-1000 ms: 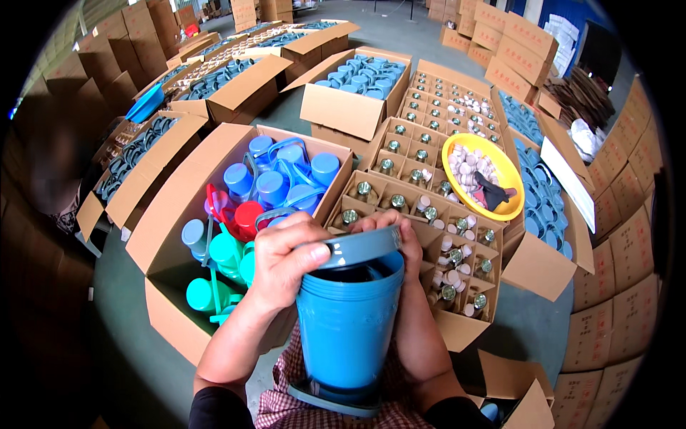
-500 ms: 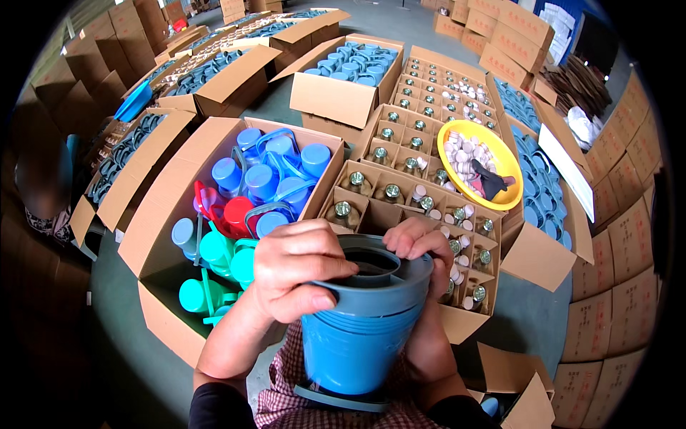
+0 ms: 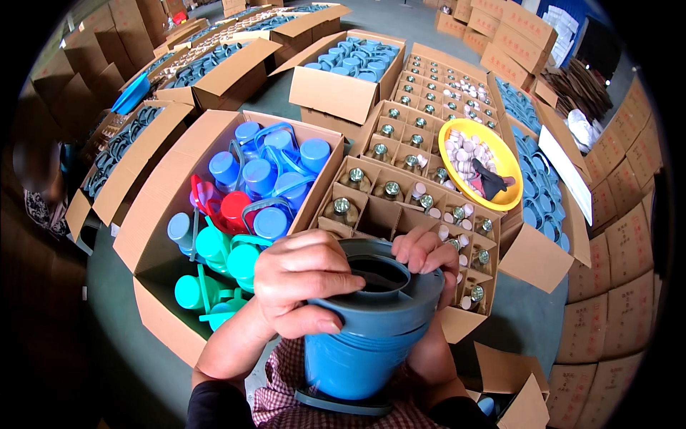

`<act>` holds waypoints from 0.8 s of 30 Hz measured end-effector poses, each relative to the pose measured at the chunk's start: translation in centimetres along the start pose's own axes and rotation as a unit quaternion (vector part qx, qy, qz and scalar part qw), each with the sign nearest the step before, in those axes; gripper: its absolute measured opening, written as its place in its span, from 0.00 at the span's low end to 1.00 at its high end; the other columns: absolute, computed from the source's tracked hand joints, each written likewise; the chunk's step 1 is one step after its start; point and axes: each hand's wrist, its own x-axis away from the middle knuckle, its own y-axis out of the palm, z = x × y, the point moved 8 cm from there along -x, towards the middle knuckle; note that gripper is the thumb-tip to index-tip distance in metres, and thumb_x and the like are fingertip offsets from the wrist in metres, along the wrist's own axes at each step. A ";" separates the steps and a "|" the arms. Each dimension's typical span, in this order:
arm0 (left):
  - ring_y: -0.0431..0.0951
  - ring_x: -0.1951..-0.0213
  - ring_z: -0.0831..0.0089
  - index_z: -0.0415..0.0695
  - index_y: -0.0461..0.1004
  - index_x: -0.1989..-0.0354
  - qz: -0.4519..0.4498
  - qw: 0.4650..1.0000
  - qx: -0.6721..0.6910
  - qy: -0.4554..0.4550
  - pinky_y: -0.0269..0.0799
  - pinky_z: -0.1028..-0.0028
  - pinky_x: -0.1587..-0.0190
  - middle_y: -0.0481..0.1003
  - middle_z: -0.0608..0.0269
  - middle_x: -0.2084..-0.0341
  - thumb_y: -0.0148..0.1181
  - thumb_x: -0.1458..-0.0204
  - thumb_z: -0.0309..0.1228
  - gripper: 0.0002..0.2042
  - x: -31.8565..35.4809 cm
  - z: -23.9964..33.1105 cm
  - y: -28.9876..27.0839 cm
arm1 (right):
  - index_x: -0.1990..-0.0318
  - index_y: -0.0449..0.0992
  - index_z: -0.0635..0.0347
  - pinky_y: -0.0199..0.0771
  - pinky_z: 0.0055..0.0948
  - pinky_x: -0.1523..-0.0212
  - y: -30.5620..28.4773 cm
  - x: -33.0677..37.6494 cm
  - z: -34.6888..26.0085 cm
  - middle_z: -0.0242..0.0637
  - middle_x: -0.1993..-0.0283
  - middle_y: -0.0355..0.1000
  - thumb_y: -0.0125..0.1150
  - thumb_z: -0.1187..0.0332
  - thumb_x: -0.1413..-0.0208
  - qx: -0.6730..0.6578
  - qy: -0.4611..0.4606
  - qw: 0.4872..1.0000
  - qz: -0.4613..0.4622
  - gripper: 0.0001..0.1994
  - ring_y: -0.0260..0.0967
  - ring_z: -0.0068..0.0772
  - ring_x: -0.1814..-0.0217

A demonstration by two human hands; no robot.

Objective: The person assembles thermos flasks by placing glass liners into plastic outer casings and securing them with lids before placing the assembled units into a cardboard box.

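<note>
A grey-green concrete floor [image 3: 143, 390] carries everything – open cardboard boxes stand on it close together. The nearest box [image 3: 153, 236] holds blue, green and red plastic containers; just beside it a divided carton [image 3: 386, 214] holds small capped bottles. Further boxes of blue parts [image 3: 336, 86] sit behind, and stacked closed cartons [image 3: 607, 286] line the right side – some flaps overlap

A big cardboard box [image 3: 153, 236] is sitting at centre left, holding blue, red and green plastic lids [image 3: 246, 196]. A divided carton [image 3: 400, 196] of small glass jars is lying at centre. A yellow bowl [image 3: 480, 163] with white caps is resting on cartons at upper right. Stacked closed boxes [image 3: 614, 286] are standing along the right edge.
</note>
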 end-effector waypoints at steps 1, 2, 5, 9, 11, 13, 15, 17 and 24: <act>0.71 0.77 0.61 0.32 0.77 0.72 -0.011 1.000 -0.002 0.022 0.68 0.68 0.73 0.72 0.56 0.78 0.60 0.54 0.45 0.21 -0.1 0.2 0.0 | 0.71 0.67 0.62 0.66 0.35 0.66 0.0 0.2 -0.1 0.42 0.72 0.67 0.50 0.54 0.41 -0.006 -0.011 1.000 0.000 0.18 0.62 0.35 0.68; 0.72 0.77 0.62 0.32 0.77 0.72 -0.008 1.000 -0.007 -0.002 0.68 0.68 0.74 0.72 0.55 0.78 0.61 0.54 0.45 0.21 -0.2 -0.3 0.0 | 0.71 0.67 0.62 0.66 0.36 0.66 0.0 0.0 -0.1 0.41 0.72 0.67 0.49 0.53 0.41 0.009 0.002 1.000 -0.002 0.19 0.62 0.35 0.68; 0.72 0.77 0.62 0.33 0.77 0.71 0.040 0.991 0.038 -0.125 0.67 0.69 0.74 0.73 0.53 0.77 0.61 0.56 0.43 0.20 0.2 -3.0 -0.8 | 0.72 0.67 0.61 0.66 0.35 0.66 -0.9 -0.7 0.4 0.40 0.72 0.67 0.50 0.51 0.41 0.094 0.064 0.993 0.043 0.20 0.62 0.35 0.68; 0.72 0.77 0.63 0.33 0.77 0.71 -0.028 0.999 -0.010 0.029 0.67 0.69 0.75 0.72 0.56 0.78 0.62 0.56 0.44 0.21 -1.1 0.1 0.2 | 0.72 0.66 0.60 0.66 0.36 0.65 -0.2 -0.7 -1.0 0.39 0.72 0.68 0.49 0.51 0.41 0.031 -0.015 0.999 0.019 0.19 0.63 0.35 0.69; 0.73 0.75 0.60 0.28 0.76 0.70 -0.058 0.998 -0.011 0.033 0.70 0.67 0.74 0.73 0.52 0.77 0.57 0.51 0.51 0.28 -0.7 0.5 0.7 | 0.72 0.67 0.60 0.66 0.36 0.65 -0.4 0.0 -1.2 0.39 0.73 0.68 0.50 0.51 0.41 0.043 -0.002 0.999 0.008 0.19 0.63 0.35 0.69; 0.74 0.75 0.60 0.29 0.76 0.69 -0.075 0.997 -0.016 0.026 0.70 0.68 0.74 0.73 0.52 0.77 0.58 0.53 0.52 0.29 -0.6 -0.2 0.7 | 0.72 0.67 0.60 0.66 0.37 0.65 -0.7 -0.2 -1.0 0.39 0.73 0.68 0.50 0.51 0.42 0.056 0.005 0.998 0.008 0.19 0.63 0.36 0.69; 0.75 0.74 0.60 0.32 0.77 0.67 -0.120 0.990 -0.050 -0.046 0.72 0.69 0.72 0.74 0.54 0.76 0.61 0.59 0.55 0.31 -0.8 -0.8 0.6 | 0.72 0.68 0.60 0.67 0.38 0.62 -1.1 -0.3 -0.9 0.39 0.72 0.68 0.52 0.49 0.44 0.110 0.058 0.992 0.014 0.20 0.64 0.37 0.68; 0.76 0.73 0.60 0.33 0.77 0.65 -0.159 0.977 -0.108 -0.089 0.73 0.69 0.71 0.74 0.56 0.75 0.62 0.63 0.56 0.32 -2.0 0.6 0.7 | 0.72 0.68 0.61 0.67 0.38 0.60 -0.1 -0.9 -1.8 0.39 0.72 0.68 0.53 0.47 0.45 0.169 0.082 0.982 0.026 0.22 0.64 0.37 0.67; 0.78 0.67 0.58 0.37 0.74 0.67 -0.125 0.965 -0.195 -0.126 0.73 0.65 0.62 0.76 0.54 0.71 0.68 0.67 0.47 0.26 -0.3 1.0 1.7 | 0.73 0.67 0.60 0.66 0.37 0.58 2.2 -0.7 -3.2 0.38 0.71 0.69 0.54 0.44 0.48 0.369 0.071 0.927 -0.009 0.24 0.65 0.36 0.68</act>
